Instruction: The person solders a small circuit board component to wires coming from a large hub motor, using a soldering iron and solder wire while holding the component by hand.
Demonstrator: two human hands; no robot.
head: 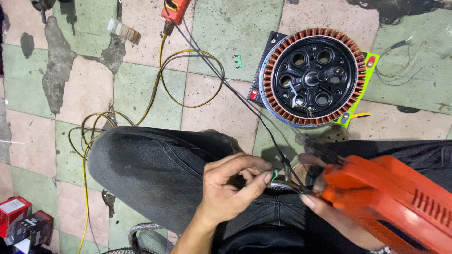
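Left hand (235, 181) pinches with curled fingers; right hand (339, 218) grips underneath.

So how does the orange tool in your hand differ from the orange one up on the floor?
The orange heat gun fills the right hand, blurred and close; the orange tool lies unheld on the tiled floor, mostly cropped by the top edge. Both are orange and corded.
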